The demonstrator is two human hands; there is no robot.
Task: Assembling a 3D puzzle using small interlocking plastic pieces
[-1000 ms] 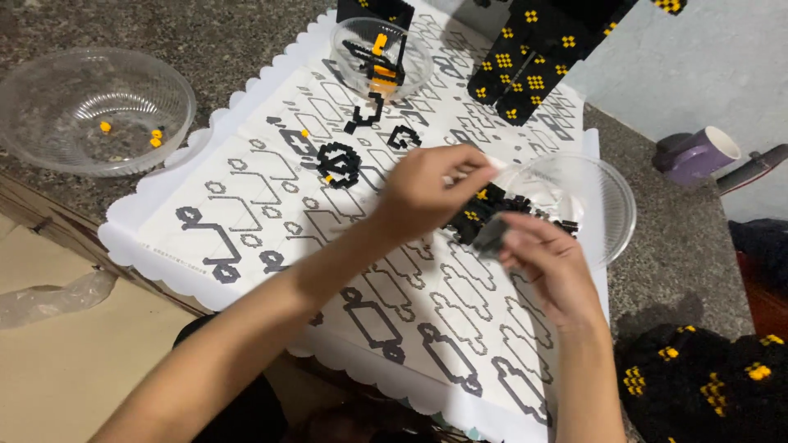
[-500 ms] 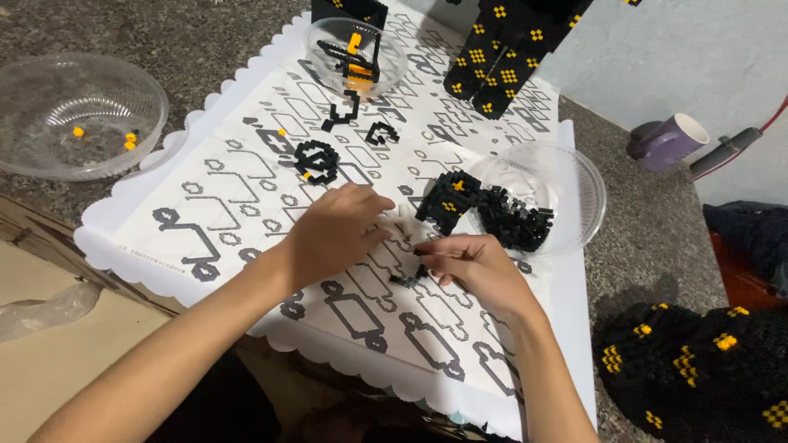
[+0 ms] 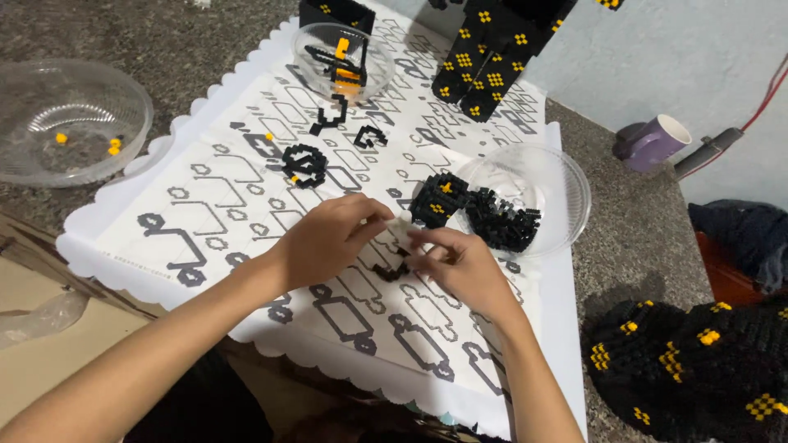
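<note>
A home hobby corner: a speckled stone surface (image 3: pixel 640 246) carries a patterned paper mat (image 3: pixel 246 197), with a purple mug (image 3: pixel 657 141) beside the mat.

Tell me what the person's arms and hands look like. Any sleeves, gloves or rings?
Both arms are bare as far as the picture shows, with no sleeves. The left hand and right hand wear no gloves, and no rings, watch or bracelets show.

A small pale piece (image 3: pixel 400 227) between the fingers (image 3: pixel 373 215) of both hands is mostly covered, its shape unreadable. Beneath them, a black brick strip (image 3: pixel 386 271) shows only partly.
</note>
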